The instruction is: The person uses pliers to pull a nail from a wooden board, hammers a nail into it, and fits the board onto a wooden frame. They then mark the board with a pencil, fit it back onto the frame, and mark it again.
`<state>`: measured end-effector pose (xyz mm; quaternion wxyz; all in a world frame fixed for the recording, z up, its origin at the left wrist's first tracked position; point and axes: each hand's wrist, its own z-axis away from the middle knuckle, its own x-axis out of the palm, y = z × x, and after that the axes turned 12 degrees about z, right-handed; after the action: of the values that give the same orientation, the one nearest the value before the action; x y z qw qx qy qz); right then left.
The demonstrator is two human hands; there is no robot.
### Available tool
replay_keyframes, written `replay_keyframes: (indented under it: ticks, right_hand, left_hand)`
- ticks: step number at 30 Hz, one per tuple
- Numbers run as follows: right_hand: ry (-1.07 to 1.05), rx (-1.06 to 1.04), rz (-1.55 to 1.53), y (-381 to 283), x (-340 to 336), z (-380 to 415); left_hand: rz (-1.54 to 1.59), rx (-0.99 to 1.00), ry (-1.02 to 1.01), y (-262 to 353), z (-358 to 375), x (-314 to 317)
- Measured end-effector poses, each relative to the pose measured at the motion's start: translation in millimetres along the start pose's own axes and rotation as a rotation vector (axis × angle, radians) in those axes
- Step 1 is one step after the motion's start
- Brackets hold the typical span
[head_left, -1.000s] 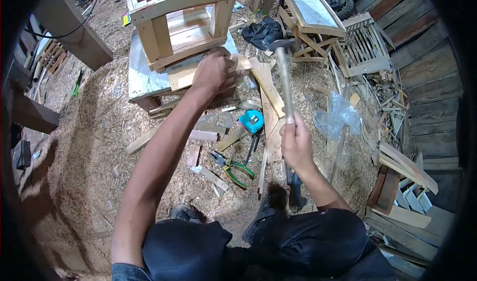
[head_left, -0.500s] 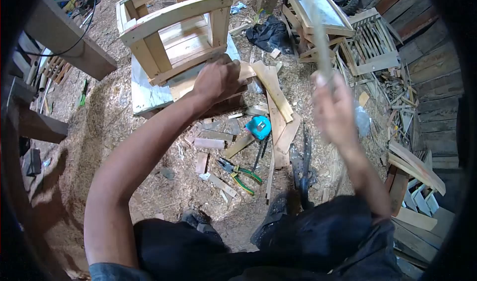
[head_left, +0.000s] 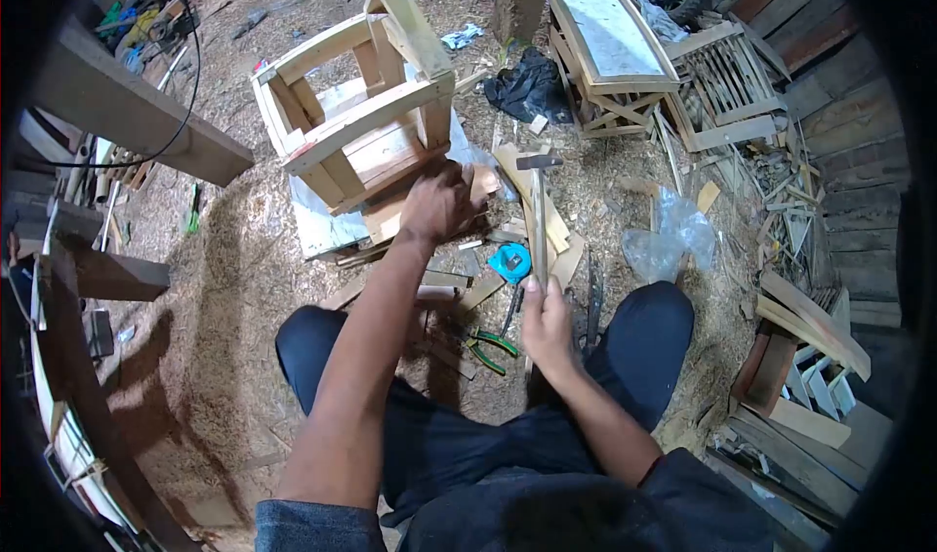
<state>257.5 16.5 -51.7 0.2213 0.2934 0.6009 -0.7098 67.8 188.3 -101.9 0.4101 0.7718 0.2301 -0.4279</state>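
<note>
My left hand (head_left: 436, 204) is closed over a pale wooden board (head_left: 386, 222) along the near lower side of a small wooden frame (head_left: 366, 122). The board's end shows past my fingers; the fingertips are hidden. In my right hand (head_left: 549, 329) is a hammer (head_left: 539, 205), gripped by its handle with the head pointing away from me. The hammer head lies to the right of my left hand, apart from the frame. Below the hands are a turquoise tape measure (head_left: 509, 262) and green-handled pliers (head_left: 491, 351).
The frame stands on a pale slab (head_left: 314, 222). Loose wood strips (head_left: 551, 222) and sawdust cover the floor. A clear plastic bag (head_left: 673, 240) lies right of the hammer. Behind are a wooden post (head_left: 522, 10), a black bag (head_left: 530, 85) and a light-topped wooden table (head_left: 610, 30).
The hammer has come down and leftward from a raised, blurred position. My left hand remains at the frame's near lower side. My view has shifted, and my knees now show bent.
</note>
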Motion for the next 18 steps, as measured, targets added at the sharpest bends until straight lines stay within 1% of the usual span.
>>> replay_keyframes:
  ticks: [1,2,3,4,5,6,7,8,10,12,13,14,16,17,18]
  right_hand:
    - [0.068,-0.063,-0.004,0.4,5.2,0.8]
    - [0.071,-0.054,0.000,8.4,8.8,0.4]
    - [0.051,-0.082,0.061,17.4,14.8,-2.1]
    - [0.032,-0.114,0.118,21.4,20.1,-5.8]
    - [0.130,-0.111,0.100,21.5,27.0,-2.1]
    - [0.127,-0.115,0.099,15.9,26.3,0.2]
    - [0.119,-0.080,0.023,8.5,22.2,3.8]
    - [0.109,-0.042,-0.049,5.2,19.7,6.8]
    - [0.123,-0.040,-0.038,18.1,31.2,6.6]
    - [0.008,-0.062,0.099,25.8,38.3,4.4]
    - [0.017,-0.053,0.031,24.2,34.9,7.0]
    - [0.017,-0.054,0.032,21.9,31.4,5.9]
    - [0.122,-0.068,-0.057,19.0,24.2,7.8]
    - [0.157,-0.095,-0.113,25.0,27.9,6.6]
    - [0.160,-0.091,-0.112,29.4,31.2,5.0]
  left_hand:
    - [0.010,-0.040,-0.017,2.4,0.0,-0.9]
    - [0.020,-0.082,-0.035,4.0,0.4,-2.6]
    - [0.052,0.016,0.024,-5.7,4.1,4.0]
    - [0.050,0.021,0.025,-4.6,1.8,2.3]
    - [0.016,-0.038,-0.039,-2.4,0.7,1.9]
    - [-0.017,-0.102,-0.103,0.9,-0.4,-0.5]
    - [0.013,-0.128,-0.164,1.6,-1.3,-4.5]
    - [0.016,-0.137,-0.164,3.1,-1.1,-5.8]
    - [0.045,-0.131,-0.126,3.3,-0.5,-4.6]
    - [0.033,-0.144,-0.139,3.4,0.6,-3.2]
    - [0.021,-0.158,-0.149,2.8,1.0,-2.5]
    - [0.022,-0.159,-0.147,0.5,-0.7,-1.7]
    - [0.006,-0.138,-0.129,-0.8,1.5,1.2]
    - [-0.024,-0.092,-0.083,-2.9,2.4,5.0]
    - [-0.021,-0.089,-0.085,-0.8,2.7,3.5]
